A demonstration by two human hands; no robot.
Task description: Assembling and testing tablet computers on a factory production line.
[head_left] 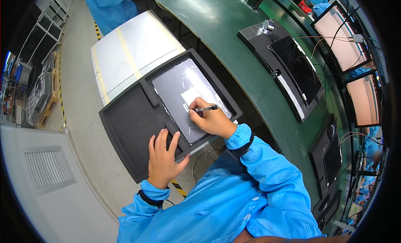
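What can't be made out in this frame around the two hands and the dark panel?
- Pen tip: hidden behind the right hand, head view.
- Small label on the dark panel: too small to make out.
- Near edge of the foam tray: covered by the left hand.
- Panel surface: partly washed out by glare.
- Screens at the right rim: bent and cut off by the fisheye edge.

The raised rim of the black foam tray (125,130) is pressed down by the left hand (163,159) at its near edge, so passage there is blocked. The panel (184,97) in the recess is partly covered by the right hand (211,117) and pen (206,108). Open room is left over the tray's left half and the white counter (129,51) behind.
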